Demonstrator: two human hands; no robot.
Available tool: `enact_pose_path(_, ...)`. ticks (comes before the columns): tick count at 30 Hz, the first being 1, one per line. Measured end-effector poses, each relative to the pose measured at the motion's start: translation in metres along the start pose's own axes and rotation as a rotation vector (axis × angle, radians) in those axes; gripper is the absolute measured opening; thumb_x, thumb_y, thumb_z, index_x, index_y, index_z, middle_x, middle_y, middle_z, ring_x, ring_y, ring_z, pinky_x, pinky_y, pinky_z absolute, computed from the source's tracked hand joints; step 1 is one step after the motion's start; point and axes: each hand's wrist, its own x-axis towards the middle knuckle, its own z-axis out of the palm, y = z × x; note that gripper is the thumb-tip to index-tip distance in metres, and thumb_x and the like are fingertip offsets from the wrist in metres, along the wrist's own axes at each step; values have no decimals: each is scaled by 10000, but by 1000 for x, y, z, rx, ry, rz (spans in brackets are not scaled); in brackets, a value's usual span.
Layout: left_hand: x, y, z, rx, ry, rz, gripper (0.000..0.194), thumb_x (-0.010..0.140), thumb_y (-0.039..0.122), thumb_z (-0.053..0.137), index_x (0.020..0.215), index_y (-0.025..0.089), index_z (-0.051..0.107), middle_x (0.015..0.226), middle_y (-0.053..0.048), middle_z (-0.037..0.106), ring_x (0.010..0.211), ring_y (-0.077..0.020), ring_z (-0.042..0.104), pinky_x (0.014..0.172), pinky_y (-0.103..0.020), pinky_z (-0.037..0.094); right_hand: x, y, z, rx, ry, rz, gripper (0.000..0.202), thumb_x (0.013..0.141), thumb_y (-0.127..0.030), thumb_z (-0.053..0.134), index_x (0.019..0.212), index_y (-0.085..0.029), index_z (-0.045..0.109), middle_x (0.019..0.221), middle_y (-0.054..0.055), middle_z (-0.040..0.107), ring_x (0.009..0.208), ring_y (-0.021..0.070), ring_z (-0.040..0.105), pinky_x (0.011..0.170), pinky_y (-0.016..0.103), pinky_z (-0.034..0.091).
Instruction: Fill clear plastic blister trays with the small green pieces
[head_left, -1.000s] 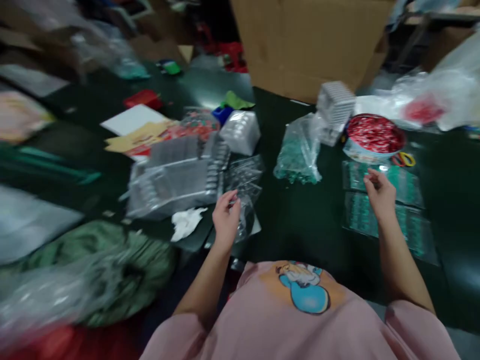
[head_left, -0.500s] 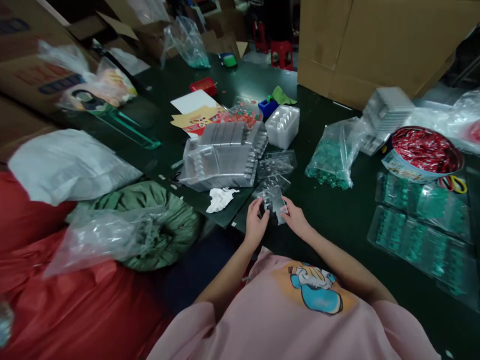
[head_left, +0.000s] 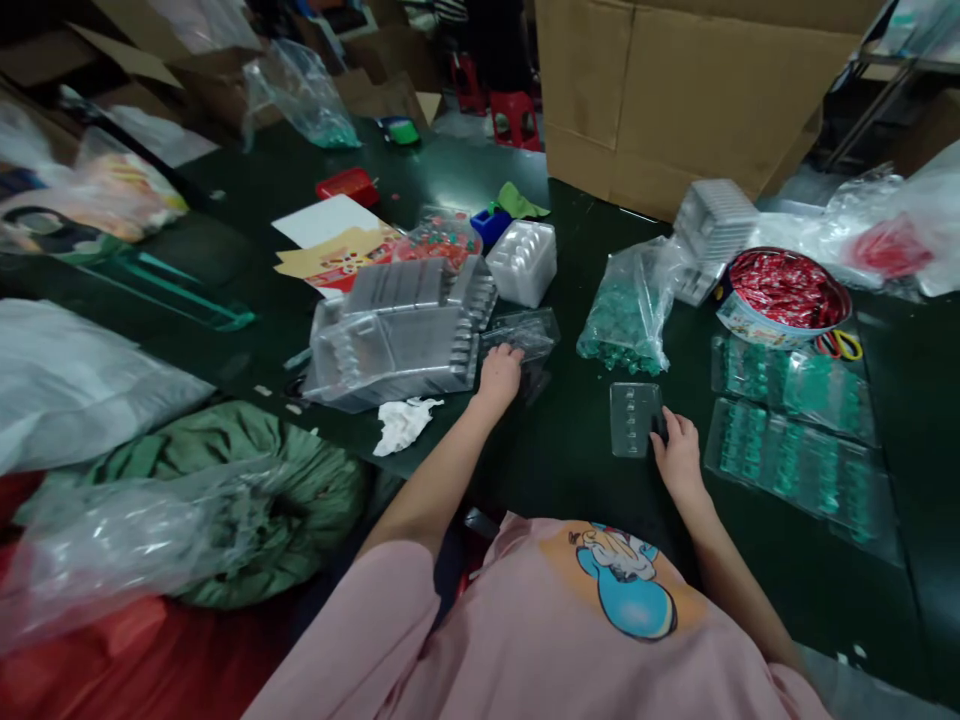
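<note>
On worktop [head_left: 559, 450], 1 tray [head_left: 634, 422] now separated from loose trays [head_left: 534, 332]: right hand [head_left: 679, 455] half-curled at its edge, left hand [head_left: 499, 380] half-curled over latter; grips unclear.

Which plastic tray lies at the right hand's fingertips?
The single clear tray left of the right hand. Unlike the green-filled trays beyond that hand, it shows no green; it lies apart from the stacked trays.

Clear plastic trays [head_left: 535, 330] partly hidden behind the left grip [head_left: 501, 376].
</note>
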Motion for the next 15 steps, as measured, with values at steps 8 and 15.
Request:
enact_pose_path(8, -54, 71, -19, 54, -103, 233, 440, 901, 124, 421, 1321, 124, 550, 1050, -156, 622, 938, -263, 625, 860, -382, 487, -3, -14, 2, -200, -114, -143, 341, 920, -271, 480, 1205, -204, 655, 1205, 169, 590, 1108, 337, 482, 895, 495, 451)
enact_pose_path(15, -88, 133, 40, -34, -377, 267, 557, 897, 58, 373, 1453, 93, 384, 1159, -189, 597, 918, -223, 662, 813, -332, 510, -5, -14, -16, -250, -231, -104, 207, 908, -283, 536, 1000, -211, 707, 985, 147, 639, 895, 288, 522, 796, 429, 432)
